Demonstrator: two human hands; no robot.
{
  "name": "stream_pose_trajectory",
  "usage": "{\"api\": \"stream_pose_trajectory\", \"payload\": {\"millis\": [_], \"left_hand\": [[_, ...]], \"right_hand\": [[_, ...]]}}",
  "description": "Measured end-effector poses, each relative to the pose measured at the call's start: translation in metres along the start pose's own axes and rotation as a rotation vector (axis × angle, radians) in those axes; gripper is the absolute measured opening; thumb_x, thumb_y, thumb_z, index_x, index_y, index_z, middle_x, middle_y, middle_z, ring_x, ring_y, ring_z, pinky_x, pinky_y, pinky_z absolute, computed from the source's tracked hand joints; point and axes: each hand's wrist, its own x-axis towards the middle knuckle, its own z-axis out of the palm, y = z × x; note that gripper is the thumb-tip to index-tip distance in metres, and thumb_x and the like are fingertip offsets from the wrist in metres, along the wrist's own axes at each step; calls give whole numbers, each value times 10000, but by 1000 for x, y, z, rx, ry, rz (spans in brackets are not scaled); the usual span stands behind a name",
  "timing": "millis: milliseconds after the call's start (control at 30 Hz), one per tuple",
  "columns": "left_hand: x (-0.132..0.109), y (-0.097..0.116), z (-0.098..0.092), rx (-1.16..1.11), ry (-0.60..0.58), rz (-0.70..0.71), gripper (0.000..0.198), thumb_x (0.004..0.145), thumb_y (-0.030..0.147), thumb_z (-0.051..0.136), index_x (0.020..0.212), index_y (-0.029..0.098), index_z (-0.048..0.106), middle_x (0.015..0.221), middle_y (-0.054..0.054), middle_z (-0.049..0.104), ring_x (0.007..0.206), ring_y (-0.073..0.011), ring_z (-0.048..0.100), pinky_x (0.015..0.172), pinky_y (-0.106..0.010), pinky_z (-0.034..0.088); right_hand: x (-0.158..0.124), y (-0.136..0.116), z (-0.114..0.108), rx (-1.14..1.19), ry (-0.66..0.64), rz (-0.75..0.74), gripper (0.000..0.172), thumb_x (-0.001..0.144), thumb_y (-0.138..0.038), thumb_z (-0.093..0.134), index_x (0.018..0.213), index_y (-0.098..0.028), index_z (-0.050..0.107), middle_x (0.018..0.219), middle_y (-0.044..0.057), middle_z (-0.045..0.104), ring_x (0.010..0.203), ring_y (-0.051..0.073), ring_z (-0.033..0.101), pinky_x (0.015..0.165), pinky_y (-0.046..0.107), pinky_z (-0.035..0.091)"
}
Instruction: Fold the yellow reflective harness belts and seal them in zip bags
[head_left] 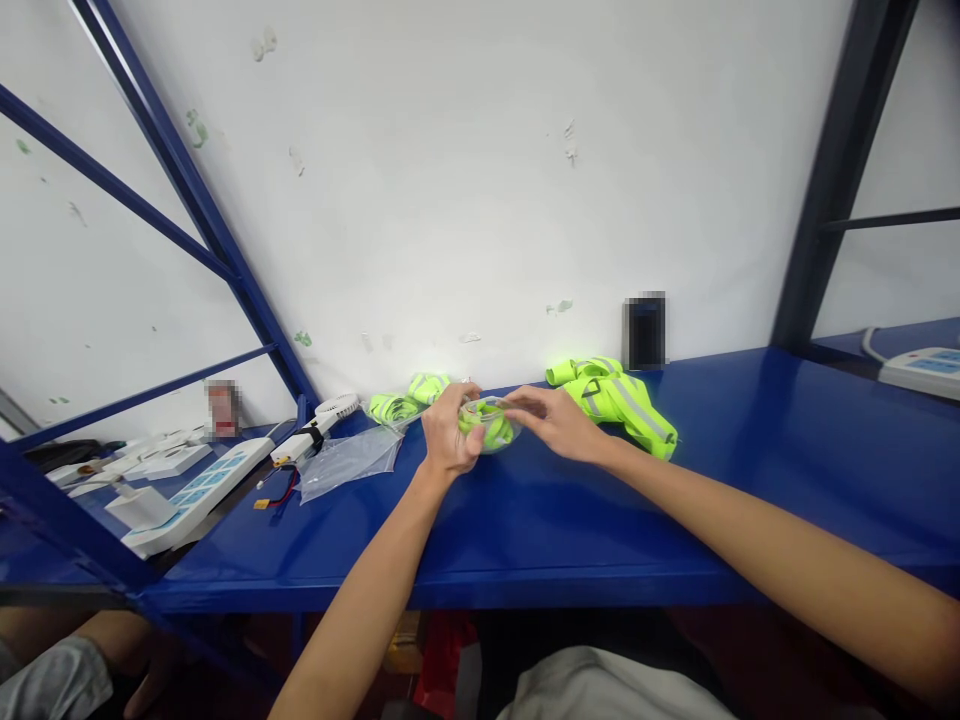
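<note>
Between fingers [531, 397], coiled neon fabric [495, 430]

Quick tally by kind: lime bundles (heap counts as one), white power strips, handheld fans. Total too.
Lime bundles: 4 (front roll, back roll, held bundle in the left hand, heap at right; pieces within it can't be told)
White power strips: 2 (left strip, right strip)
Handheld fan: 1
Total: 7

The left forearm [382, 580] rises steeply — the left hand [448, 432] is curled, with thumb toward the body. The right forearm [720, 510] slants inward — the right hand [559, 420] points its fingers [527, 396] leftward.
</note>
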Motion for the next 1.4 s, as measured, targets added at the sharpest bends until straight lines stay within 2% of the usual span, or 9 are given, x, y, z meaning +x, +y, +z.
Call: {"api": "stream_pose_trajectory", "payload": {"millis": [267,400,533,667,733,833,1133,1333,1400], "left_hand": [[0,0,-9,-165,-240,107,402,899,452,373,1134,177,549,1120,-109,623,1055,-241,582,927,-385,446],[-1,1,-2,-129,-242,64,297,957,302,353,1160,188,538,1106,-85,636,1031,-192,595,901,-337,456],[2,4,4,-95,-128,8,296,987,271,305,1148,183,537,1134,-91,623,1067,-180,579,923,-329,446],[6,7,3,31,-57,-66,274,993,308,310,1020,193,557,915,-50,645,867,-164,610,792,-290,457],[7,10,2,81,-92,-57,264,992,319,324,986,199,558,857,-34,642,801,-160,608,741,-278,444],[10,14,1,121,-204,-2,252,991,328,333,1004,205,553,881,-33,657,801,-164,617,714,-275,435],[25,20,-2,373,-478,-12,305,1002,329,246,989,210,526,841,-48,668,736,-195,632,638,-283,395],[38,17,3,409,-628,-61,359,998,404,233,1069,219,532,795,-56,673,756,-227,640,647,-293,382],[41,14,5,395,-659,-61,366,994,420,243,1068,222,542,768,-50,664,741,-230,634,631,-290,371]], "right_hand": [[3,17,-1,245,89,182,330,877,-509,525,943,-211,650,958,72,711,986,270,663,790,420,589],[4,23,-2,251,85,201,395,897,-540,479,1069,-221,637,998,88,709,1019,294,655,799,461,585],[2,17,-3,78,119,120,397,945,-494,402,1202,-249,580,1071,84,691,1058,285,637,871,468,543],[-2,-1,-2,-151,213,-70,336,954,-421,419,1205,-255,571,1265,83,596,1172,269,561,992,448,453],[-2,-9,-1,-200,190,-152,302,957,-414,419,1098,-248,629,1339,77,533,1249,264,496,1055,436,391],[-1,-14,1,-226,96,-156,319,952,-432,436,979,-242,691,1370,70,500,1283,270,459,1084,432,349],[6,-6,10,57,208,5,227,850,-368,620,962,-207,736,1117,89,684,1042,235,638,932,382,501],[5,4,18,120,306,162,298,788,-361,670,1013,-167,695,1024,103,723,844,234,696,788,372,553],[6,8,17,173,348,198,416,758,-374,699,1122,-184,626,1042,104,714,804,218,698,749,365,559]]}}
